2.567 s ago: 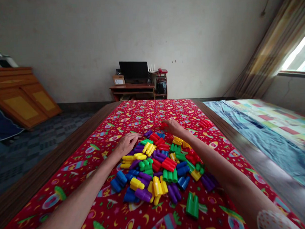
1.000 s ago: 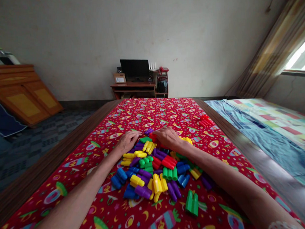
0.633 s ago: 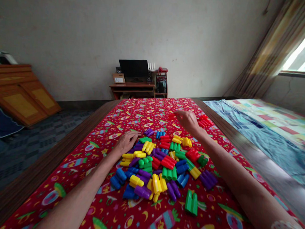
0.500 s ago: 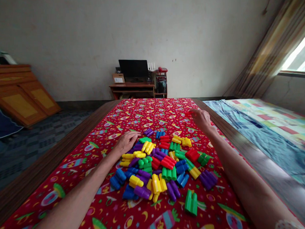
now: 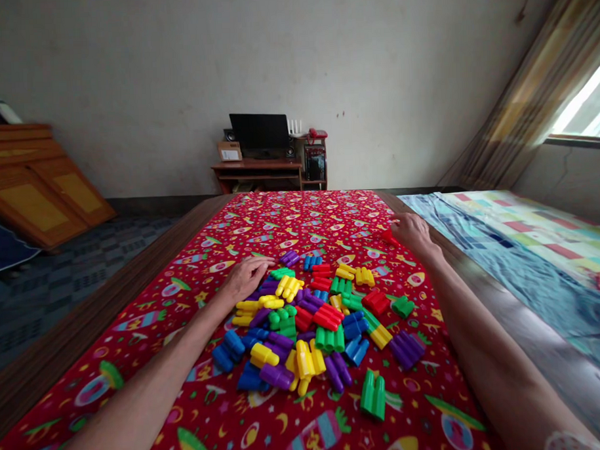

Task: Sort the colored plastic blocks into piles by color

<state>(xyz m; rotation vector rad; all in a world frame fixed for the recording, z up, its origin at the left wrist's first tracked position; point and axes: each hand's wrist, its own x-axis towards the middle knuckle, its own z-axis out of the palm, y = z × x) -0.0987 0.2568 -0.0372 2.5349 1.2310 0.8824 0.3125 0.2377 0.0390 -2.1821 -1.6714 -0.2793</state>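
A heap of plastic building blocks in red, yellow, green, blue and purple lies on a red patterned cloth (image 5: pixel 317 424). My left hand (image 5: pixel 247 277) rests at the heap's far left edge, fingers stretched out and holding nothing. Nearest to it are a green block (image 5: pixel 282 273) and a purple block (image 5: pixel 289 258). Farther out on the right, my right hand (image 5: pixel 412 233) is closed around a red building block (image 5: pixel 390 238), which sticks out below its fingers. The hand hides part of that block. A green block (image 5: pixel 373 394) lies apart at the front.
The cloth covers a dark wooden table (image 5: pixel 463 314). Right of it is a bed with a blue sheet (image 5: pixel 446 246). A desk (image 5: pixel 258 166) with a monitor (image 5: pixel 260 132) stands by the far wall, and a wooden cabinet (image 5: pixel 47 188) at left.
My right hand has moved right and slightly toward me, and the red block has shifted with it. My left hand stays beside the heap. The view has shifted slightly.
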